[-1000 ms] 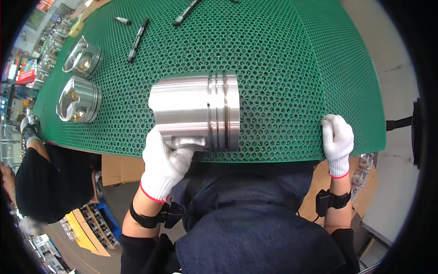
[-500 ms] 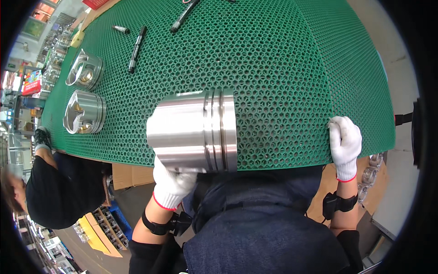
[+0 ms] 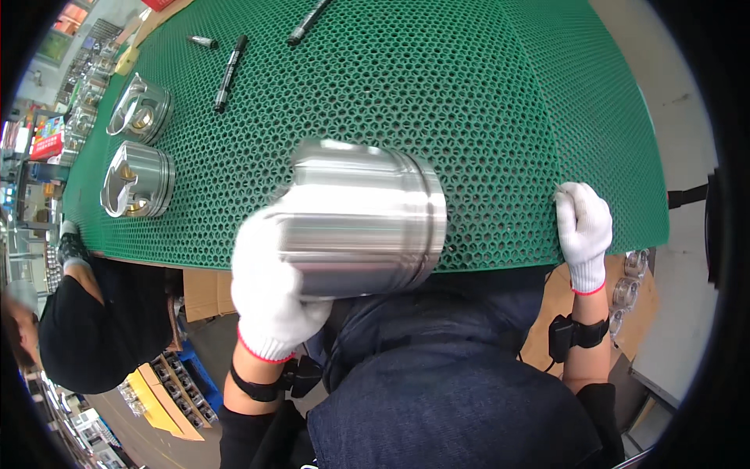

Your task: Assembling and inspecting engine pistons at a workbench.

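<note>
A large shiny metal piston [image 3: 363,223] lies sideways in the air above the near part of the green mat, its ring grooves toward the right. My left hand [image 3: 269,277], in a white glove with a red cuff edge, grips its left end; the fingers behind it are hidden and the piston is blurred by motion. My right hand [image 3: 584,224], gloved the same way, rests on the mat near its front right edge. Its fingers are curled in, and whether anything small is inside cannot be seen.
The green honeycomb mat [image 3: 484,102] covers the table. Two pistons, one nearer [image 3: 141,180] and one farther [image 3: 142,109], stand at the left. Black markers [image 3: 230,74] lie at the back. A co-worker [image 3: 101,320] is at the left; boxed pistons [image 3: 178,391] stand below.
My left hand has turned the piston and shifted it right, and more of the glove now shows at its left end. My right hand stays curled on the mat. The view has shifted slightly.
</note>
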`<state>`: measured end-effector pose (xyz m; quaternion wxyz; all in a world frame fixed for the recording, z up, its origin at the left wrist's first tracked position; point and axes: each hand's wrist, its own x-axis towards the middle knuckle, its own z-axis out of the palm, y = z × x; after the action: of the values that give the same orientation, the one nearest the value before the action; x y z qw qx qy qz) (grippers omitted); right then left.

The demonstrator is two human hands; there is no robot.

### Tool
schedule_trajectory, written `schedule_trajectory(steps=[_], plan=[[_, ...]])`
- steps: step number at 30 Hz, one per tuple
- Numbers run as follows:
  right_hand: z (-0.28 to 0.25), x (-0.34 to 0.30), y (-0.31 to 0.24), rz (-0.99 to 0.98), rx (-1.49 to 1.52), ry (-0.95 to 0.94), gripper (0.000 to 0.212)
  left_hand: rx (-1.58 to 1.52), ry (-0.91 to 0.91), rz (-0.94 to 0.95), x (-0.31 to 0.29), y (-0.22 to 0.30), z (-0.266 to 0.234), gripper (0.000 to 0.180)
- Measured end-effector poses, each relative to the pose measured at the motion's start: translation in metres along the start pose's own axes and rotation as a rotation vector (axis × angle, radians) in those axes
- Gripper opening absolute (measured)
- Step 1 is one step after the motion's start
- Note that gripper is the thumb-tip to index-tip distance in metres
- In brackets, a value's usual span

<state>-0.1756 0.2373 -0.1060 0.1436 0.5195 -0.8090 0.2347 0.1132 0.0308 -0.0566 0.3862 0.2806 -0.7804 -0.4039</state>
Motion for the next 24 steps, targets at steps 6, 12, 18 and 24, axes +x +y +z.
schedule_trajectory(steps=[6,12,18,24], plan=[[-0.016,0.002,-0.009,-0.013,0.221,0.037,0.005,0.404,0.263,0.341,0.019,-0.067,0.005,0.063],[-0.037,0.012,-0.056,-0.064,0.708,-0.244,0.012,0.546,-0.247,0.64,0.057,0.024,0.028,0.045],[-0.029,0.027,-0.078,0.099,0.96,-0.336,0.015,0.772,-0.364,0.717,0.038,0.05,0.061,0.047],[-0.024,0.03,-0.085,0.255,0.918,-0.449,0.016,0.812,-0.38,0.706,0.045,0.054,0.07,0.047]])
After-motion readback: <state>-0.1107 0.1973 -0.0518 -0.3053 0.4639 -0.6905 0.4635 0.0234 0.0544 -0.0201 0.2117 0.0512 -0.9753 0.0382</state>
